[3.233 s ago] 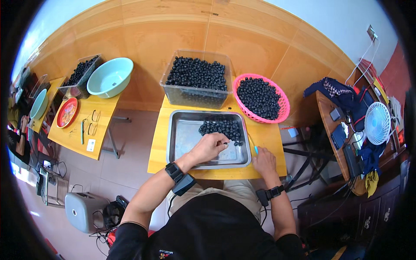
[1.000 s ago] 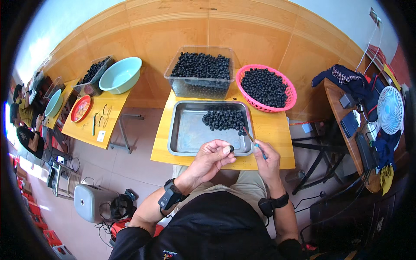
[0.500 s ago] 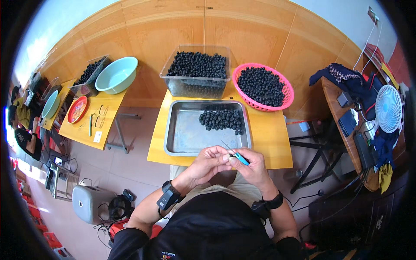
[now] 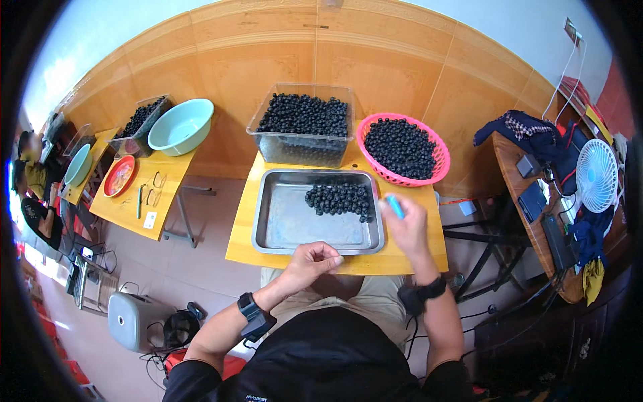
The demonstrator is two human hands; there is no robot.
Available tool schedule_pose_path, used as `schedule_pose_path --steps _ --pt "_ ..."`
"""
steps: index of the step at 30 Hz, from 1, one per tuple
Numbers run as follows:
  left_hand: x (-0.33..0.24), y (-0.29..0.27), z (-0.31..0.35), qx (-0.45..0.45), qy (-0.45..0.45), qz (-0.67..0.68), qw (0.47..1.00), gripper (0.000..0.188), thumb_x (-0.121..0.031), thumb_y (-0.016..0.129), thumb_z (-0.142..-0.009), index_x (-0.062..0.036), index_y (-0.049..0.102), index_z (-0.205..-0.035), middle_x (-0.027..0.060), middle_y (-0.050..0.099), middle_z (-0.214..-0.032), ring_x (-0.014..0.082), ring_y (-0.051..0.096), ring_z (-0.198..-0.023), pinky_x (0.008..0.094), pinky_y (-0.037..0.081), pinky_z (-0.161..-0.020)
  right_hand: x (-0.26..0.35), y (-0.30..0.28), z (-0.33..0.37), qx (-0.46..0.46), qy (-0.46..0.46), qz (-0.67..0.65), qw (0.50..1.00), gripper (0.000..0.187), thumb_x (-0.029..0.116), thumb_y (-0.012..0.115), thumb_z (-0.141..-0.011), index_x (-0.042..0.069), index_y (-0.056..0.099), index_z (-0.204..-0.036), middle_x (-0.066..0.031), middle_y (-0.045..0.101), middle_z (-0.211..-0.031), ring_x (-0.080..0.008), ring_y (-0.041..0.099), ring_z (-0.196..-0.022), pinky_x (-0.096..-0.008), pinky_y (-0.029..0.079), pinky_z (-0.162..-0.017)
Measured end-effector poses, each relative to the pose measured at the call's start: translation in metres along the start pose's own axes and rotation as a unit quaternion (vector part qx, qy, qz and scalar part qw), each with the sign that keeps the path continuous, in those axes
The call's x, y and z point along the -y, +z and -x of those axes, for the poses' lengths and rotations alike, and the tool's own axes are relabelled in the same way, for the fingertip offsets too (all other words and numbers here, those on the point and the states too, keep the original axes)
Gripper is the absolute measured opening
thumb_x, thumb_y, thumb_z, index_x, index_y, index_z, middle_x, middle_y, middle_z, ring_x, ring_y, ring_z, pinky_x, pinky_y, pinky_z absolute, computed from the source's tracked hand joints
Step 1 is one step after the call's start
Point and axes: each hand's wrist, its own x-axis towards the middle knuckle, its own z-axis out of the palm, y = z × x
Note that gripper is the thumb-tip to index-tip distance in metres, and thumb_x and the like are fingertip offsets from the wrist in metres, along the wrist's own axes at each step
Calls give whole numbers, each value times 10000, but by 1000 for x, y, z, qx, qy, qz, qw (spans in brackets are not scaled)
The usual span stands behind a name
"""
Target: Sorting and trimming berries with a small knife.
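Note:
My right hand (image 4: pixel 407 224) is raised over the right edge of the metal tray (image 4: pixel 284 224), below the pink basket (image 4: pixel 447 161). It grips a small tool by its light-blue handle (image 4: pixel 395 206); motion blurs the fingers, and the thin blade does not show now. Above the tray's near edge, my left hand (image 4: pixel 313 264) is closed with thumb and fingertips together. Anything between them is hidden. A cluster of dark round fruits (image 4: pixel 340 200) lies in the right part of the tray. More such fruits fill the basket and the clear plastic box (image 4: pixel 298 151) behind the tray.
Under the tray is a yellow table (image 4: pixel 241 234). To the left, another table (image 4: pixel 167 208) bears a pale-green basin (image 4: pixel 181 127), a red plate (image 4: pixel 119 175) and glasses. A brown table (image 4: pixel 519 187) on the right carries a fan (image 4: pixel 597 173), clothes and cables. People sit at the far left.
My hands have come apart. The right one has moved up and to the right with the blue-handled tool, toward the basket. My left hand has stayed near the tray's front edge, fingers pinched.

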Motion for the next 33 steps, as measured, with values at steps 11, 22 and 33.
schedule_pose_path --steps 11,22,33 --pt "-28 -28 -25 -133 118 -374 910 170 -139 749 -894 15 697 -944 83 711 -788 135 663 -717 293 533 -669 -58 -15 -55 -109 -21 136 985 387 224 722 -905 -53 677 -1172 -173 740 -980 -192 701 -883 -333 535 -792" --pt "-22 -50 -92 -143 94 -630 758 306 -264 732 -841 -62 722 -1071 197 683 -1042 391 674 -966 477 534 -854 -59 -10 35 -76 15 50 996 344 150 739 -883 -62 681 -1147 -136 718 -878 -146 652 -759 -314 519 -691" --pt "-13 -50 -96 -120 150 -631 752 196 -226 689 -866 -40 659 -922 195 684 -953 431 672 -873 521 534 -776 -55 -6 68 -55 30 10 998 347 136 742 -894 -59 671 -1173 -99 700 -864 -115 622 -754 -273 510 -687"
